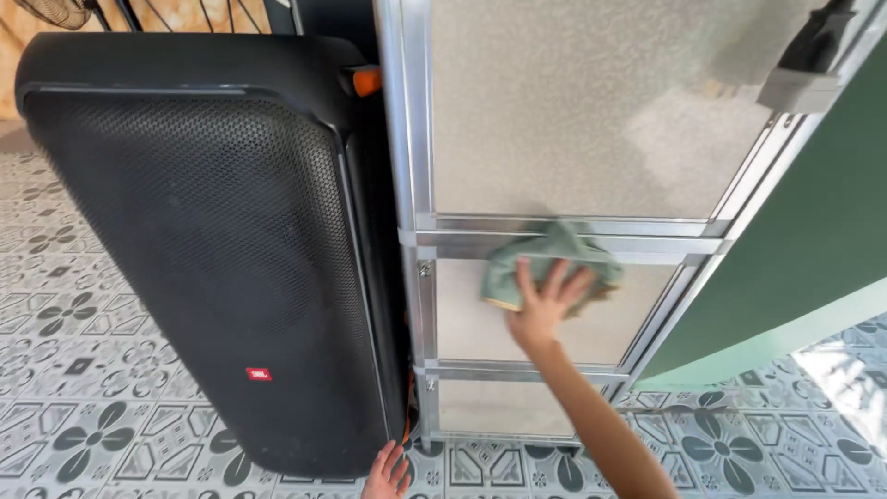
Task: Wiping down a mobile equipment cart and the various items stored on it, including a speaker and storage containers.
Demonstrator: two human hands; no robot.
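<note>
Bare forearm, no sleeve, no rings.

Patterned floor tiles [83, 407], green wall [813, 268], sunlight at right.

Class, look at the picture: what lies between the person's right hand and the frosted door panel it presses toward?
A green cloth lies between the right hand and the door panel, in the head view.
</note>
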